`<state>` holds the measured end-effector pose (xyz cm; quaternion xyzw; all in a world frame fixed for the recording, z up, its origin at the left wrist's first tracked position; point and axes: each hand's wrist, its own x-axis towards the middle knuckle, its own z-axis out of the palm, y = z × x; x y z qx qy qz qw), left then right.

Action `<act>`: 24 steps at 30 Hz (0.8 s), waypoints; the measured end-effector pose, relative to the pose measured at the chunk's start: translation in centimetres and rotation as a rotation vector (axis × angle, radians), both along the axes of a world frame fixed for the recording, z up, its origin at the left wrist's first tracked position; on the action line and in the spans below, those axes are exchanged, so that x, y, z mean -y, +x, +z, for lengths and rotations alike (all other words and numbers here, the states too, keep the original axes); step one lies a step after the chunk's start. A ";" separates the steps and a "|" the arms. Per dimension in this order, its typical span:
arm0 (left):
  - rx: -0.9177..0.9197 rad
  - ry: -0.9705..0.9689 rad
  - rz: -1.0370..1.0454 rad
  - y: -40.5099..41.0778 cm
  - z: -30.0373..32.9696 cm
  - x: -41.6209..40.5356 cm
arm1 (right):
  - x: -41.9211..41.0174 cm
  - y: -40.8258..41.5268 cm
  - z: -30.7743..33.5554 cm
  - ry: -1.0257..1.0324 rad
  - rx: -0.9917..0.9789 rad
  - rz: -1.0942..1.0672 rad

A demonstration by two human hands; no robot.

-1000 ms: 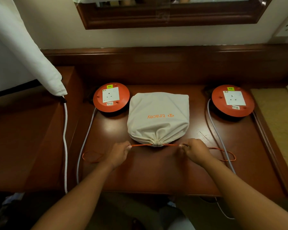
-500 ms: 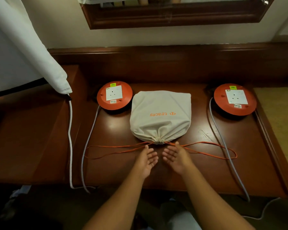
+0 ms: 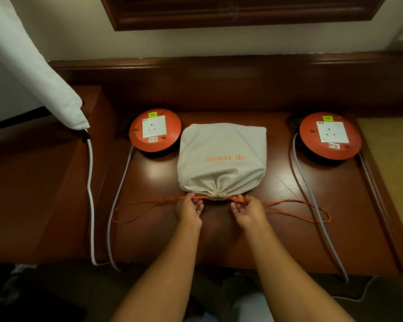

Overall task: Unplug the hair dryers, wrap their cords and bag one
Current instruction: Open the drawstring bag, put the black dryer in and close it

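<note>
Dark shiny brown wood made up the desk (image 3: 149, 228), with a wall and a dark wooden frame behind it. On the desk lay a soft cream cloth drawstring bag (image 3: 221, 159) with orange letters on it. It sat in the middle, between two round orange cord reels with white sockets, one on the left (image 3: 155, 130) and one on the right (image 3: 330, 135). The bag looked puffy and full, and its mouth was bunched tight on the near side. A thin orange drawstring (image 3: 296, 209) ran out of the mouth both ways and lay in long loops on the desk. The left hand (image 3: 188, 209) pinched the string just left of the mouth. The right hand (image 3: 248, 209) pinched it just right of the mouth. No hair dryer could be seen, so one was likely inside the bag. If the hands pulled unevenly, the bag might slide on the slick wood. The long loops could catch on the grey cables (image 3: 312, 205) that crossed them. A loose knot could let the mouth open again.
</note>
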<state>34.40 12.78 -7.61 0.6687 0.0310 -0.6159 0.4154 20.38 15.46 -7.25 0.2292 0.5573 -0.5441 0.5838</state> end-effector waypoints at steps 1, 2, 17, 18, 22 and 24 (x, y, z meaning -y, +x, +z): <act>0.031 -0.007 0.022 0.5 0.0 -0.1 | -0.3 -0.5 -0.1 -0.003 -0.009 -0.040; 0.046 -0.023 0.039 1.1 0.2 -0.3 | -0.7 -1.0 0.0 -0.006 -0.025 -0.075; 0.313 -0.565 -0.638 6.1 12.1 -2.8 | -8.2 -1.9 13.2 -0.368 -0.503 -0.043; 0.333 -0.586 -0.686 5.8 12.8 -2.7 | -8.2 -1.4 14.8 -0.401 -0.566 0.007; 0.420 -0.645 -0.782 4.5 15.6 -1.5 | -6.8 -0.1 19.4 -0.476 -0.804 0.264; 0.446 -0.681 -0.799 3.9 17.1 -0.6 | -5.3 0.2 21.0 -0.500 -0.875 0.390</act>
